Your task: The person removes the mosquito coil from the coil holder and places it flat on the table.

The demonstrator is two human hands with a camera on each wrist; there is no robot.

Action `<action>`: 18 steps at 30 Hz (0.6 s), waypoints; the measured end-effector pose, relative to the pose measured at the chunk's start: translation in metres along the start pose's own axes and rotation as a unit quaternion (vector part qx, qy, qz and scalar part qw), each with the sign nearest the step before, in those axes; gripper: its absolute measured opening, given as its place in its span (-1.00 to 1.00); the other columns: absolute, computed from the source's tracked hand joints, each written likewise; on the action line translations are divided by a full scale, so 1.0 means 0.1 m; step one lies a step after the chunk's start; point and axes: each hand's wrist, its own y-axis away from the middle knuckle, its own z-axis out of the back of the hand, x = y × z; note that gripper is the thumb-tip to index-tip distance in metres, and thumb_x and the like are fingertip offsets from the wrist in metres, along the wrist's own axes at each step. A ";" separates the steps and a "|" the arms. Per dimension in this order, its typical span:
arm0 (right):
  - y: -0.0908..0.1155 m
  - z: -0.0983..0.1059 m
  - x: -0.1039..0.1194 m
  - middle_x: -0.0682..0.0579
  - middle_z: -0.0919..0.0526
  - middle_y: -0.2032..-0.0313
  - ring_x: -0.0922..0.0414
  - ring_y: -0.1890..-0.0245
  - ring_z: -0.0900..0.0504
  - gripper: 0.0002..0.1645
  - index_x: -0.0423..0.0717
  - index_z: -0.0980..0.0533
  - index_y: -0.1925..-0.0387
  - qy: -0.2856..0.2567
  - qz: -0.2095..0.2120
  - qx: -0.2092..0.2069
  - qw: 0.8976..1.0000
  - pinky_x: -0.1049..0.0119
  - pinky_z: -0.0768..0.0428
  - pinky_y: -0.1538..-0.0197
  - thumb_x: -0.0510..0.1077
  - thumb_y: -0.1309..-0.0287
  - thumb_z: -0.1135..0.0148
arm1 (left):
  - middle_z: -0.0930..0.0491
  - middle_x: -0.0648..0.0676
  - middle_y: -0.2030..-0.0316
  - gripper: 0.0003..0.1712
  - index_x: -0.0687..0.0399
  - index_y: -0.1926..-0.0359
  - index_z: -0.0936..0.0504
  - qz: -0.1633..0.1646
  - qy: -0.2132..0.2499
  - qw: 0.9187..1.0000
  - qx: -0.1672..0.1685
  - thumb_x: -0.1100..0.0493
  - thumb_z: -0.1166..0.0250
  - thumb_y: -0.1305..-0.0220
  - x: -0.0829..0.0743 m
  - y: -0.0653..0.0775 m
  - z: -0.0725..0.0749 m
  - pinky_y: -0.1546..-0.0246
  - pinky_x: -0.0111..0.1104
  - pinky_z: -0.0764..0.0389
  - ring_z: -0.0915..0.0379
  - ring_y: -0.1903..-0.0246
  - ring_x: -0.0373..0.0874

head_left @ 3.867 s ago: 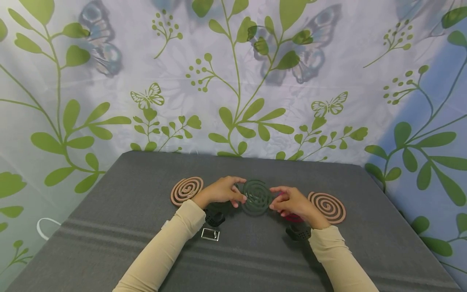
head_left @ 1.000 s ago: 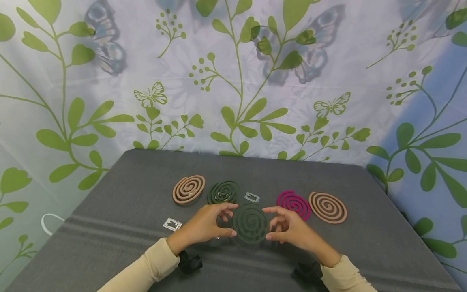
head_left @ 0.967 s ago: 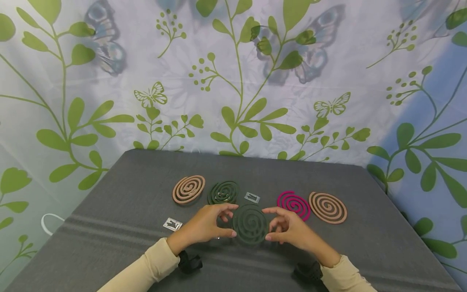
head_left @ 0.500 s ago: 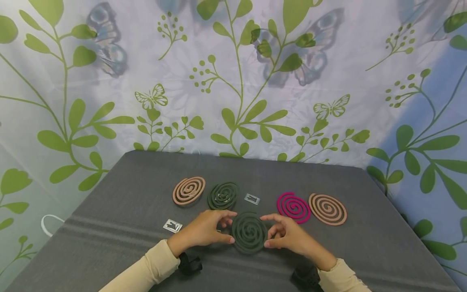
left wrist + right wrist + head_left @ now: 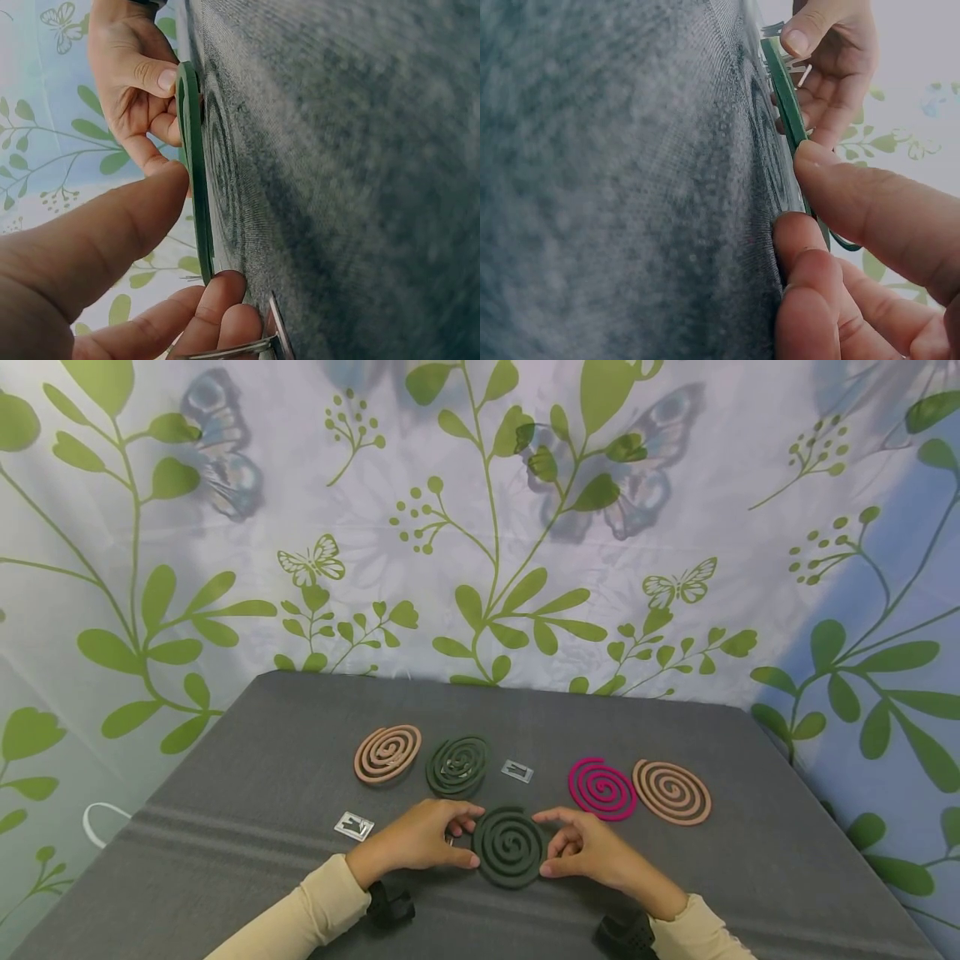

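Observation:
A dark green mosquito coil point(image 5: 510, 846) lies level, close over the grey cloth, between both hands in the head view. My left hand point(image 5: 427, 835) pinches its left edge, thumb on top and fingertips underneath. On the opposite edge, my right hand point(image 5: 588, 846) pinches it in the same way, as its thumb point(image 5: 832, 180) shows in the right wrist view. Edge-on in the left wrist view, the coil point(image 5: 196, 172) casts a spiral shadow on the cloth. A thin metal stand point(image 5: 281, 330) shows beside the left fingers, mostly hidden by that hand in the head view.
Behind the hands lie a peach coil point(image 5: 387, 752), another green coil point(image 5: 432, 772) with metal showing through it, a pink coil point(image 5: 602, 788) and a second peach coil point(image 5: 672, 792). Small metal stands lie at the centre point(image 5: 517, 771) and left point(image 5: 354, 826). A leaf-patterned curtain point(image 5: 480, 493) hangs behind.
Both hands have brought the green coil from farther back on the table toward the person, uncovering the other coils. Over the last second it has come down closer to the cloth.

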 end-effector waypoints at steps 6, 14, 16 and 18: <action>0.00 -0.02 0.01 0.03 -0.75 0.34 0.32 0.50 -0.59 -0.20 -0.64 -0.35 -0.38 -0.005 -0.002 -0.001 1.000 0.42 -0.57 0.36 -0.37 -0.24 -0.53 | -0.74 0.03 0.07 -0.31 0.33 -0.31 -0.66 0.002 0.021 1.000 -0.002 0.17 -0.66 -0.21 -0.02 0.00 0.01 0.02 -0.28 -0.65 -0.64 0.12 -0.11; -0.01 -0.01 0.02 -0.04 -0.74 0.34 0.29 0.49 -0.60 -0.20 -0.60 -0.38 -0.38 0.002 -0.026 -0.008 1.000 0.41 -0.58 0.35 -0.35 -0.23 -0.55 | -0.73 -0.01 0.11 -0.37 0.34 -0.26 -0.69 0.008 0.029 1.000 -0.001 0.19 -0.65 -0.22 0.03 -0.01 0.00 0.07 -0.33 -0.62 -0.60 0.15 -0.17; -0.01 0.00 0.02 -0.04 -0.74 0.34 0.28 0.49 -0.61 -0.20 -0.60 -0.39 -0.38 0.007 -0.027 -0.008 1.000 0.40 -0.58 0.35 -0.35 -0.23 -0.55 | -0.73 -0.01 0.11 -0.38 0.34 -0.25 -0.70 0.007 0.029 1.000 -0.001 0.19 -0.65 -0.22 0.03 -0.01 0.00 0.08 -0.33 -0.62 -0.60 0.16 -0.18; -0.01 0.00 0.01 -0.03 -0.73 0.36 0.28 0.49 -0.61 -0.21 -0.59 -0.39 -0.38 0.012 -0.026 -0.008 1.000 0.40 -0.58 0.35 -0.35 -0.23 -0.55 | -0.73 -0.02 0.12 -0.39 0.35 -0.24 -0.71 0.006 0.029 1.000 -0.002 0.19 -0.65 -0.22 0.03 -0.01 0.00 0.08 -0.34 -0.62 -0.60 0.16 -0.19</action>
